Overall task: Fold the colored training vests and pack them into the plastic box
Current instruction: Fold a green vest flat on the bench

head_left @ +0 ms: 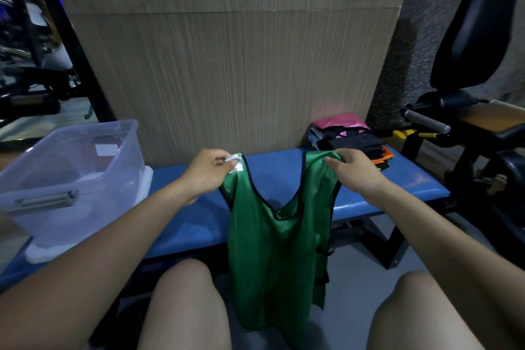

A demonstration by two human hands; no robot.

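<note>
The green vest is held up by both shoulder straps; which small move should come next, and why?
Probably lower the green vest flat onto the blue bench. The left hand and right hand each pinch a strap, and the vest hangs unfolded over the bench's front edge, so it needs a surface for folding.

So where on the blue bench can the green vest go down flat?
Bare blue padded bench lies between the clear plastic box and the heap of coloured vests. The right end is crowded.

A gym: blue padded bench, black exercise machine with padded seat and handles.
</note>
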